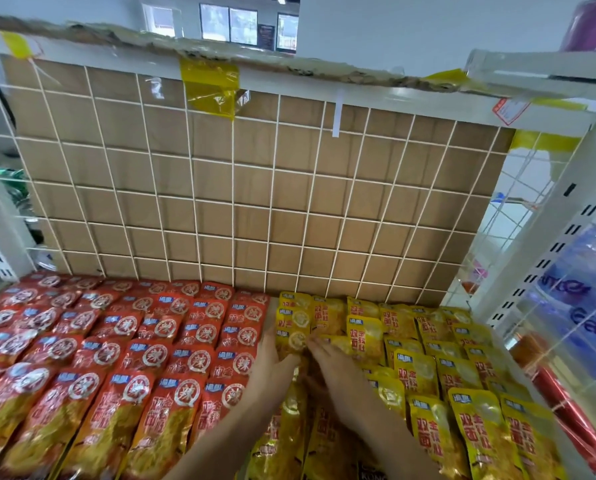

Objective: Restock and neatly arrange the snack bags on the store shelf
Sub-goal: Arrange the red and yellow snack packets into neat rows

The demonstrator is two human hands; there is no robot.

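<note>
Two hands meet over the left-most column of the yellow foil snack bags, right at the seam w/ the red foil snack bags on the store shelf. The left hand lies flat, fingers straight along the left edge of one small yellow bag w/ a round gold seal, thumb near its bottom; no clear pinch, tho blur hides detail. The right hand is spread too, fingertips touching that bag's right edge. So the bag sits just beyond both hands, btwn them, long axis running front-to-back; both touch it, neither clearly nearer. Prob. next: square it to its row. Beyond it lie more yellow bags, then the white wire grid backed w/ brown cardboard.
</note>
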